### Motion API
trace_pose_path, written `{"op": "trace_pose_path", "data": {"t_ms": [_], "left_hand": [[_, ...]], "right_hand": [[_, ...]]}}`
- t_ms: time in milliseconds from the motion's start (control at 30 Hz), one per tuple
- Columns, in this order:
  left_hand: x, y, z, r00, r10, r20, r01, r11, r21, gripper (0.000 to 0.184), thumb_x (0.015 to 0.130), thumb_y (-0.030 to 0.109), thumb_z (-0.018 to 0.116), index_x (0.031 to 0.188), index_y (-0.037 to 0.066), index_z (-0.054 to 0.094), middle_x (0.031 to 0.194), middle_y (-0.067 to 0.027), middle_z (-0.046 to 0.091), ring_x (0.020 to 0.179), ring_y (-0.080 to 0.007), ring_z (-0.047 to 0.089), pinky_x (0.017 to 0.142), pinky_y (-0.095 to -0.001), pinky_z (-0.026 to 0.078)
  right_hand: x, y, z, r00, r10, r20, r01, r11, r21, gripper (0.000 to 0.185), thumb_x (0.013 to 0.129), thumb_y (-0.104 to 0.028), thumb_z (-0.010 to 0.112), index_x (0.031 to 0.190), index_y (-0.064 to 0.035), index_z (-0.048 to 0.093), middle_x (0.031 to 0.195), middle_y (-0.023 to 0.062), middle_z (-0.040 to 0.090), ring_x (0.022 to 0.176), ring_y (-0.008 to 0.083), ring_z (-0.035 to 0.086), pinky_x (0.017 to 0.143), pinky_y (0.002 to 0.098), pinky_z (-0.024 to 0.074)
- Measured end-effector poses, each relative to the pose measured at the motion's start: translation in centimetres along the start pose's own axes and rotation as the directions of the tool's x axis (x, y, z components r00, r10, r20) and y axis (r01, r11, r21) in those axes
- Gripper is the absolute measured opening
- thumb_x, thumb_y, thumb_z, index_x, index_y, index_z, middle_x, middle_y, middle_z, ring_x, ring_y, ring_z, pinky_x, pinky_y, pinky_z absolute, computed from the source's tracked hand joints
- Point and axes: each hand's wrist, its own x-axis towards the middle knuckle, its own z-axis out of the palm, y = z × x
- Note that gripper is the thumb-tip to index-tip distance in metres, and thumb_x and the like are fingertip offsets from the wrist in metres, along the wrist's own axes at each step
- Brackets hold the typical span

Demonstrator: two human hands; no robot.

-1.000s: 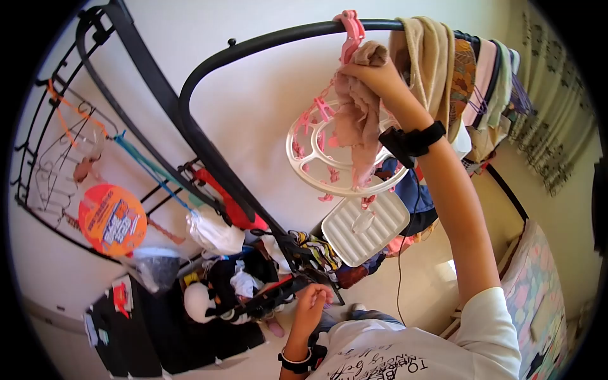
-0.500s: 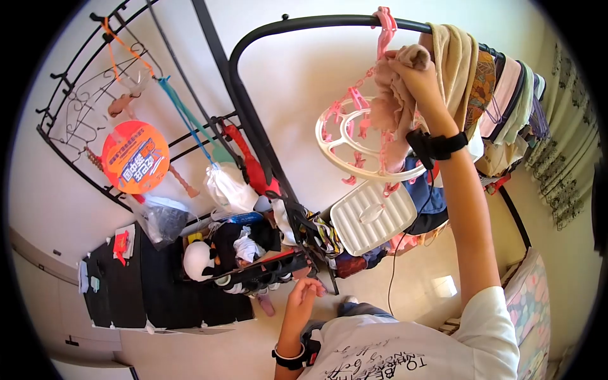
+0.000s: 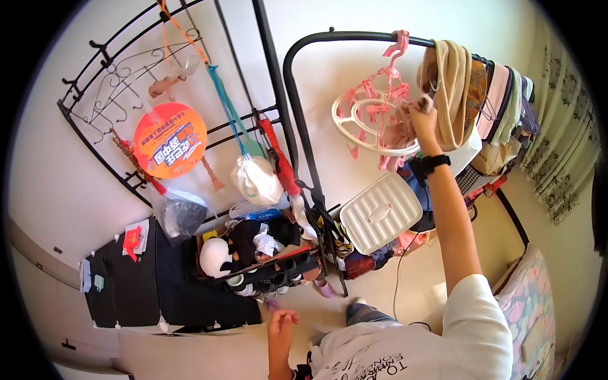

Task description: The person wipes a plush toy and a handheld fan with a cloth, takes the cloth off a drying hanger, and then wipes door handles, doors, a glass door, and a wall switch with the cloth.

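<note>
My right hand (image 3: 423, 121) is raised beside a round clip hanger and closed around a bunched pinkish-beige cloth (image 3: 399, 132). Part of the cloth hangs below the fist, in front of the hanger's ring; I cannot tell whether a clip grips it. The hanger's white ring (image 3: 342, 130) carries pink clips and chains, and its pink hook (image 3: 399, 43) sits over a black rail (image 3: 354, 37). Low in the view, my left hand (image 3: 282, 322) is in front of my body, fingers loosely bent and holding nothing.
A thick beige cloth (image 3: 453, 95) and other garments hang along the rail to the right. Below the hanger is a ribbed cream lid (image 3: 380, 212). To the left are a rack with an orange round fan (image 3: 170, 140), bags, and a loaded shoe shelf (image 3: 266, 269).
The view has shifted, so the rack and hanger appear further right. My right hand has lowered with the cloth against the hanger ring. My left hand appears lower and further left.
</note>
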Motion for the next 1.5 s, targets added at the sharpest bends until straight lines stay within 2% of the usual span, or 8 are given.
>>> {"op": "trace_pose_path", "data": {"t_ms": [167,400,500,533,967,1033,1400,1500], "left_hand": [[-0.7,0.1,-1.5,1.000,-0.017,0.016,0.017,1.000,0.021,0.013,0.090,0.009,0.044,0.093,-0.001,0.052,0.081,-0.0067,0.056,0.076,-0.0135,0.054,0.072,-0.0250,0.043],[-1.8,0.0,-2.1,0.999,0.005,0.032,-0.006,1.000,0.030,0.013,0.091,0.011,0.045,0.094,0.000,0.051,0.085,-0.0059,0.057,0.079,-0.0119,0.053,0.074,-0.0247,0.043],[-2.7,-0.2,-3.5,0.998,0.002,0.056,-0.003,1.000,0.022,0.014,0.091,0.012,0.045,0.095,0.001,0.051,0.087,-0.0052,0.057,0.080,-0.0121,0.054,0.075,-0.0248,0.043],[-3.1,-0.2,-4.0,0.997,-0.006,0.075,0.004,1.000,0.023,0.014,0.091,0.013,0.045,0.096,0.001,0.051,0.087,-0.0050,0.057,0.081,-0.0121,0.054,0.076,-0.0247,0.043],[-15.1,0.5,-15.5,0.923,0.326,-0.204,-0.195,0.854,0.483,0.032,0.082,0.008,0.057,0.113,0.004,0.046,0.099,-0.0103,0.057,0.088,-0.0189,0.057,0.080,-0.0275,0.043],[-16.7,0.7,-16.9,0.983,0.140,-0.123,-0.140,0.990,0.005,0.026,0.081,0.008,0.058,0.106,0.002,0.051,0.094,-0.0115,0.058,0.082,-0.0203,0.058,0.074,-0.0276,0.045],[-22.9,-1.5,-26.3,0.863,-0.083,-0.498,0.137,0.988,0.074,0.010,0.085,0.008,0.053,0.081,-0.001,0.054,0.072,-0.0048,0.055,0.069,-0.0115,0.052,0.066,-0.0231,0.042],[-22.5,-1.0,-31.9,0.843,-0.103,-0.528,0.139,0.990,0.028,0.018,0.089,0.011,0.046,0.078,-0.001,0.053,0.070,-0.0037,0.052,0.068,-0.0109,0.050,0.064,-0.0228,0.041]], "right_hand": [[-3.6,-5.4,-1.9,0.977,-0.096,0.191,0.013,0.919,0.393,0.008,0.072,0.008,0.052,0.074,0.0003,0.053,0.074,0.0040,0.057,0.069,0.0126,0.055,0.059,0.0250,0.0442],[-14.9,-14.3,-5.2,0.967,-0.037,0.251,0.016,0.996,0.084,0.013,0.083,-0.011,0.056,0.093,-0.0033,0.059,0.087,0.0019,0.057,0.076,0.0093,0.052,0.064,0.0201,0.0418],[-19.1,-18.2,-4.8,0.808,0.182,0.560,-0.490,0.736,0.468,0.010,0.078,0.007,0.053,0.078,-0.0022,0.049,0.079,0.0078,0.049,0.065,0.0169,0.049,0.063,0.0250,0.0428],[-19.1,-21.3,-3.5,0.836,-0.384,0.392,0.214,0.886,0.410,0.012,0.073,0.009,0.052,0.075,-0.0022,0.050,0.076,0.0079,0.051,0.069,0.0160,0.050,0.063,0.0242,0.0421],[-47.8,-40.3,4.0,-0.153,-0.518,0.842,-0.742,0.623,0.248,0.006,0.072,-0.004,0.062,0.078,-0.0015,0.059,0.078,0.0086,0.057,0.073,0.0184,0.055,0.065,0.0268,0.0438],[-49.7,-42.9,5.4,-0.084,-0.643,0.761,-0.728,0.561,0.394,0.006,0.072,-0.001,0.061,0.076,-0.0026,0.057,0.079,0.0091,0.057,0.072,0.0187,0.055,0.064,0.0262,0.0443],[-61.2,-50.7,17.6,0.368,-0.377,0.850,-0.469,0.714,0.520,0.007,0.079,-0.002,0.057,0.086,-0.0015,0.059,0.080,0.0041,0.059,0.070,0.0096,0.053,0.062,0.0203,0.0418],[-63.4,-51.5,19.0,0.059,-0.184,0.981,-0.698,0.695,0.172,0.005,0.081,-0.004,0.057,0.085,-0.0015,0.059,0.074,0.0030,0.060,0.061,0.0064,0.052,0.053,0.0186,0.0402]]}}
